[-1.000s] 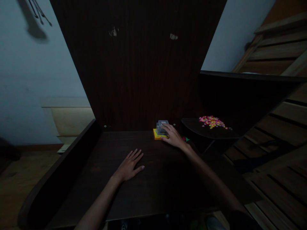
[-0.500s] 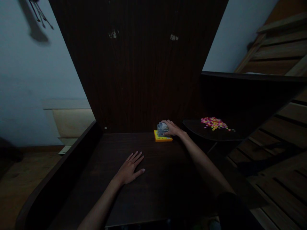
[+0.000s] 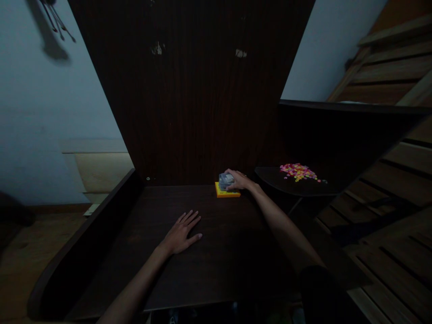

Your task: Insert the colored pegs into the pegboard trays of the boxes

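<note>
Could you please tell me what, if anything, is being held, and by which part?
The right hand grips the stack of clear cases by its right side, over the yellow box; the left hand lies spread on the desk, holding nothing.

Cases [image 3: 224,182] on box [image 3: 228,195] on desk [image 3: 216,256]

On the yellow box [image 3: 227,195], markings cannot be read and clear cases [image 3: 225,182] are partly hidden by the right hand [image 3: 239,180]. Right of it, colourful pieces [image 3: 299,171] cannot be identified; nearer than it, the dark sleeve [image 3: 324,294] is cut off.
</note>
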